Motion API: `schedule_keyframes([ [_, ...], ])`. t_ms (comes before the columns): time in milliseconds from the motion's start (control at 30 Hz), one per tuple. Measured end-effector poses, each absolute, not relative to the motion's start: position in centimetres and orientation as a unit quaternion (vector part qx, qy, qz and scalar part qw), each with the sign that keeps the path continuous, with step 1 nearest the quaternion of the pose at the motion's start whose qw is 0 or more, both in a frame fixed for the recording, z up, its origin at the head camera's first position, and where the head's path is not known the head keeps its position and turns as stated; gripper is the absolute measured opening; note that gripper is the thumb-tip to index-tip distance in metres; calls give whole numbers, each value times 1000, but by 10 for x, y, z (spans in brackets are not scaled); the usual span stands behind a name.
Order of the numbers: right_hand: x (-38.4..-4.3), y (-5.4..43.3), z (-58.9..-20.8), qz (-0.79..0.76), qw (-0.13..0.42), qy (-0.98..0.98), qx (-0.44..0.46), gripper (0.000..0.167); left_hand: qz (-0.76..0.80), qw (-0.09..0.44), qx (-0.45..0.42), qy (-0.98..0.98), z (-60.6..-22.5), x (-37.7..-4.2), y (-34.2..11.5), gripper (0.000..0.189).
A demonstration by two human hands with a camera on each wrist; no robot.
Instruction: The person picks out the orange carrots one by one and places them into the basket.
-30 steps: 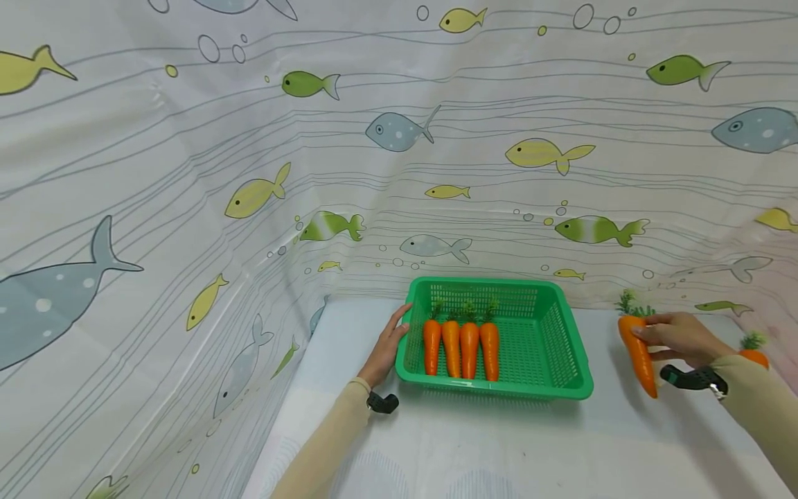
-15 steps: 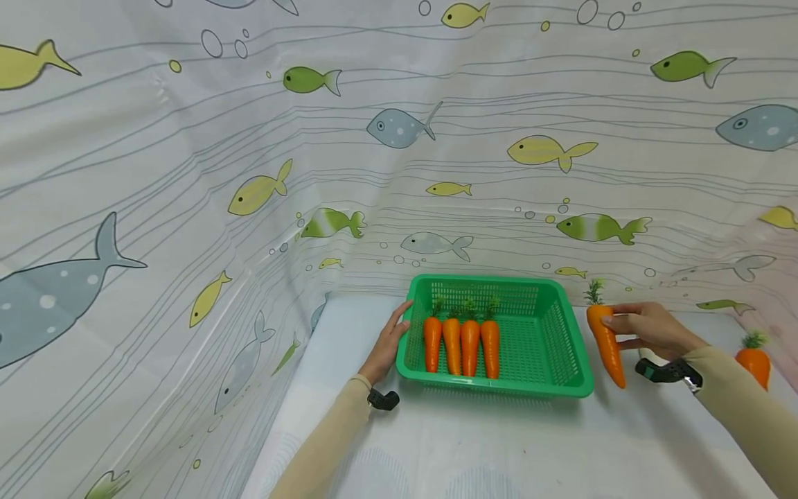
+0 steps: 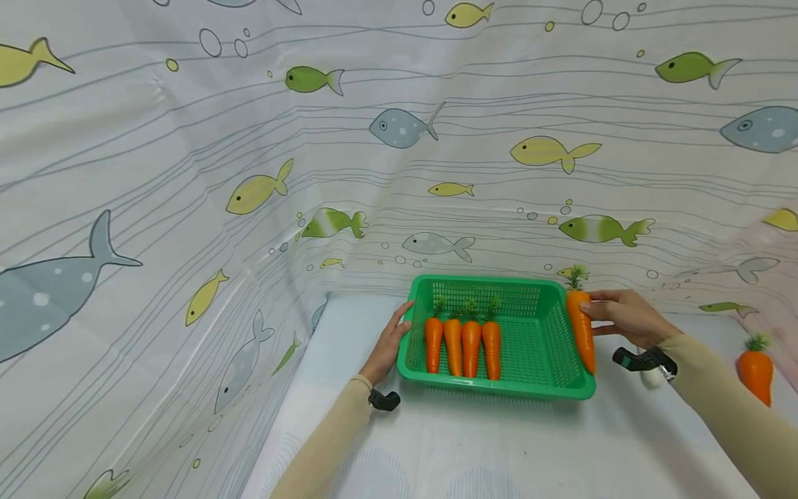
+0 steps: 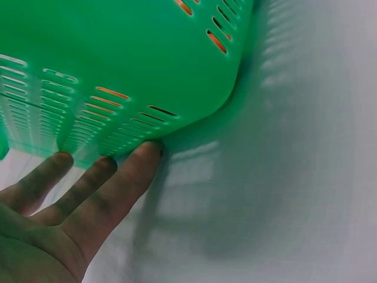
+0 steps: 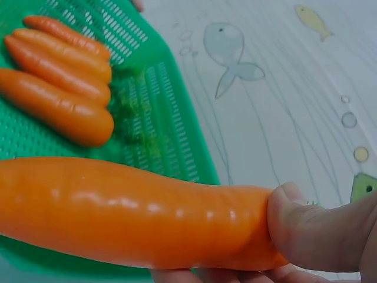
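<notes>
In the head view my right hand (image 3: 630, 319) pinches an orange carrot (image 3: 582, 333) with a green leafy top, held upright over the right rim of the green plastic basket (image 3: 499, 388). The right wrist view shows the thumb on one side of the held carrot (image 5: 135, 212) near its thick end, with fingers underneath. Several more carrots (image 3: 472, 346) lie side by side in the basket's left half, tops toward the back. My left hand (image 3: 386, 350) is at the basket's left side; its straight fingertips touch the slotted wall (image 4: 112, 112) in the left wrist view.
Another carrot (image 3: 756, 374) is at the far right, beyond the right forearm. A small white object (image 3: 652, 378) shows partly under the right wristband. A fish-patterned sheet (image 3: 486, 229) rises behind the white table surface (image 3: 461, 443).
My right hand has carried the carrot leftward from beside the basket to over its right rim. The far-right carrot and the white object have come into fuller view. The left hand stays put.
</notes>
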State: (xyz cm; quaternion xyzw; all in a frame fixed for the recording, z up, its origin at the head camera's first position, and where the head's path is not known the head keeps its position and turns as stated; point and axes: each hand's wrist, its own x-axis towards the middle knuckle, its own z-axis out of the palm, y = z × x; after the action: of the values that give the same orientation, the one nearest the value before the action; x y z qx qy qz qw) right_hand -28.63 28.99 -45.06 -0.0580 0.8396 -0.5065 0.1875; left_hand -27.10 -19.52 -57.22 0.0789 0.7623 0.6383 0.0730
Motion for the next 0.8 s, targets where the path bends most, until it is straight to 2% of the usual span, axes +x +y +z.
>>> schedule_keyframes([
  [800,-302,235,-469,-564,207,797,-63,71,637,71,84,763,-572,-270,-194,49],
])
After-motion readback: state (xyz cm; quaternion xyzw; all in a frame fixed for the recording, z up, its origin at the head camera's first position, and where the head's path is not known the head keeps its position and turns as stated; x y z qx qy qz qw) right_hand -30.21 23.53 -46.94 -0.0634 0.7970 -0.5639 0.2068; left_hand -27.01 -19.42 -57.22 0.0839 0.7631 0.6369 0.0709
